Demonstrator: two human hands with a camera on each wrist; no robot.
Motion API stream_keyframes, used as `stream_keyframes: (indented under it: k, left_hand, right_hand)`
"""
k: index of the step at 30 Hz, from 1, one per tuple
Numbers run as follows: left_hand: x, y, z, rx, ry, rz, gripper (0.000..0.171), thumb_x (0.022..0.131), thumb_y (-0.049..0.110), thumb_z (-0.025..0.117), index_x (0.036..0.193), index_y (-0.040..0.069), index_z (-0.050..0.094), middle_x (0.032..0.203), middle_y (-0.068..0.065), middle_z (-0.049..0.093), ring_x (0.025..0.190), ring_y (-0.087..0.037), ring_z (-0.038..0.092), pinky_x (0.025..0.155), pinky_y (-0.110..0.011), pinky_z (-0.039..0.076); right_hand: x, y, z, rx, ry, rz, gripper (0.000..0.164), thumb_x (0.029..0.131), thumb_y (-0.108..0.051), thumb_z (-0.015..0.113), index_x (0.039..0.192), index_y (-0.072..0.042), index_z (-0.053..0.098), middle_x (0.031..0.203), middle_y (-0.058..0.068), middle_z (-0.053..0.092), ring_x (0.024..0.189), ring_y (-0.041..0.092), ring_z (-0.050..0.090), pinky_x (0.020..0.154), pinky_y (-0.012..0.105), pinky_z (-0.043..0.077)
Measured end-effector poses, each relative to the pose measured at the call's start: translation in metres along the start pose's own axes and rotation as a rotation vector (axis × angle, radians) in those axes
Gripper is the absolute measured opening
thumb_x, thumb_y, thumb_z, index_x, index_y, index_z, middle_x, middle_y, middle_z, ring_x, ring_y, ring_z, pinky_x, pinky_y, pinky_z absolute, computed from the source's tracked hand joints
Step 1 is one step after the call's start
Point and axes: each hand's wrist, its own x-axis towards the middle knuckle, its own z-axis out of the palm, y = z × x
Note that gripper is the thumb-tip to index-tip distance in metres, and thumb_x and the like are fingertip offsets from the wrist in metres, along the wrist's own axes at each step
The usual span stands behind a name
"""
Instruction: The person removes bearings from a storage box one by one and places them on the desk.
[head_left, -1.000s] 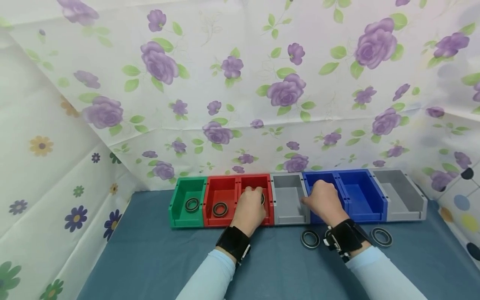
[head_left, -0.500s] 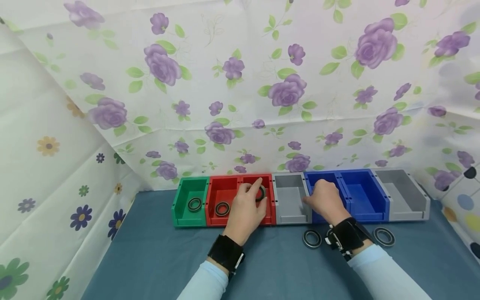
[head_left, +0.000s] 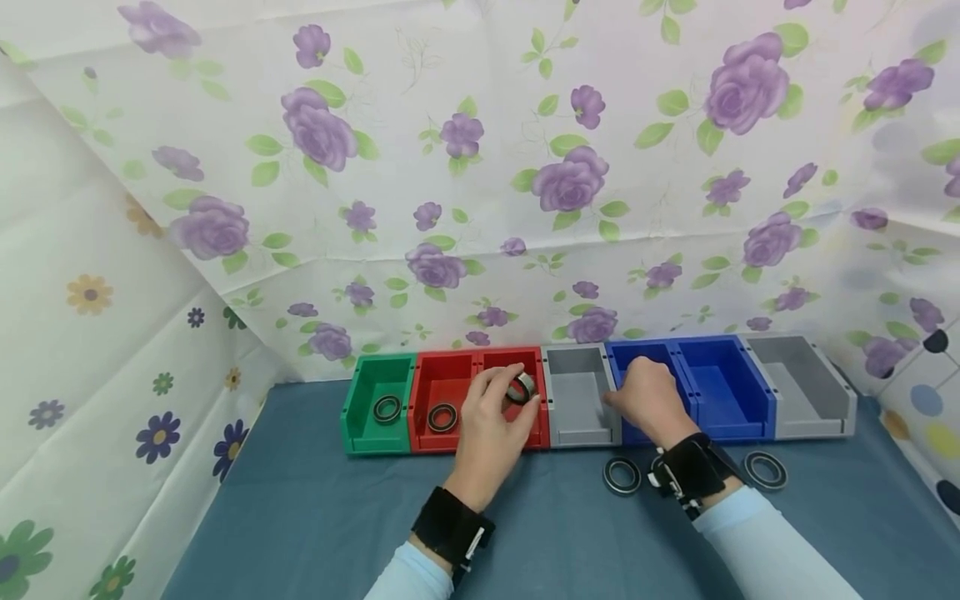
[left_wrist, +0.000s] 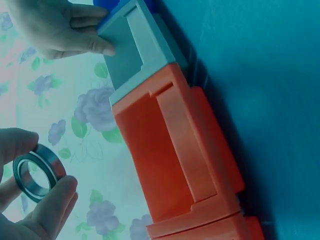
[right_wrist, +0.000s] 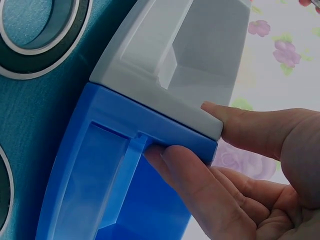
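Note:
My left hand [head_left: 483,433] pinches a ball bearing [left_wrist: 54,161] between thumb and fingertips, the ring tilted over the right-hand red bin [head_left: 534,439]. In the left wrist view its shiny outer rim and dark face show. My right hand [head_left: 651,402] grips the adjoining walls of the middle grey bin [head_left: 581,387] and the blue bin [right_wrist: 150,117] beside it. In the right wrist view the thumb [right_wrist: 250,122] lies on the grey side and the fingers reach inside the blue one. Other bearings lie in the green bin [head_left: 360,433] and the left red bin [head_left: 431,387].
On the blue-grey cloth [head_left: 555,533] before the bins lie a bearing [head_left: 622,492] and another bearing [head_left: 767,487] farther right; one more is mostly hidden by my right wrist. A second blue bin [head_left: 716,392] and a grey bin [head_left: 795,387] end the row. Flowered cloth hangs behind.
My left hand has raised the bearing from inside the right-hand red bin and turned it, opening its face to view. My right hand keeps its hold on the bin walls.

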Motion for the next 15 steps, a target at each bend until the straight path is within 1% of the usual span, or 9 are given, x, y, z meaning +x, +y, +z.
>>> stream_keyframes:
  k: [2, 4, 9, 12, 15]
  left_hand:
    - [-0.003, 0.002, 0.000, -0.039, 0.011, -0.020, 0.046, 0.083, 0.020, 0.069, 0.126, 0.026, 0.053, 0.118, 0.006, 0.044, 0.099, -0.011, 0.050, 0.078, -0.024, 0.047]
    - [-0.006, 0.005, 0.001, -0.054, 0.008, -0.036, 0.046, 0.081, 0.017, 0.070, 0.124, 0.026, 0.055, 0.119, 0.006, 0.044, 0.102, -0.009, 0.050, 0.080, -0.025, 0.045]
    - [-0.013, 0.012, 0.002, -0.046, -0.024, -0.022, 0.045, 0.081, 0.015, 0.071, 0.122, 0.025, 0.056, 0.126, 0.001, 0.046, 0.108, -0.008, 0.047, 0.082, -0.024, 0.045]
    - [-0.018, 0.015, 0.004, -0.067, -0.063, -0.014, 0.045, 0.081, 0.015, 0.071, 0.122, 0.024, 0.056, 0.125, 0.003, 0.046, 0.105, -0.008, 0.049, 0.081, -0.026, 0.046]
    - [-0.022, 0.018, 0.006, -0.087, -0.126, -0.007, 0.047, 0.081, 0.016, 0.071, 0.124, 0.027, 0.055, 0.123, 0.006, 0.046, 0.102, -0.008, 0.050, 0.080, -0.025, 0.046]
  right_hand:
    - [0.000, 0.000, 0.000, -0.001, 0.001, 0.002, 0.041, 0.075, -0.028, 0.074, 0.055, -0.011, 0.043, 0.051, -0.003, 0.029, 0.046, 0.015, 0.046, 0.042, 0.027, 0.037]
    - [0.000, 0.001, 0.000, -0.002, -0.001, 0.002, 0.042, 0.076, -0.028, 0.074, 0.054, -0.012, 0.042, 0.051, -0.004, 0.028, 0.045, 0.015, 0.045, 0.042, 0.027, 0.036]
    - [0.000, 0.001, -0.001, 0.000, -0.010, 0.010, 0.043, 0.076, -0.029, 0.074, 0.054, -0.012, 0.041, 0.050, -0.004, 0.028, 0.044, 0.015, 0.045, 0.041, 0.027, 0.037]
    - [0.001, 0.001, -0.001, 0.000, -0.011, 0.009, 0.041, 0.076, -0.029, 0.074, 0.055, -0.012, 0.043, 0.050, -0.003, 0.030, 0.046, 0.016, 0.047, 0.042, 0.028, 0.038]
    - [0.001, 0.001, -0.001, -0.003, -0.006, 0.004, 0.040, 0.076, -0.029, 0.075, 0.055, -0.011, 0.046, 0.050, -0.003, 0.033, 0.047, 0.016, 0.048, 0.042, 0.028, 0.039]
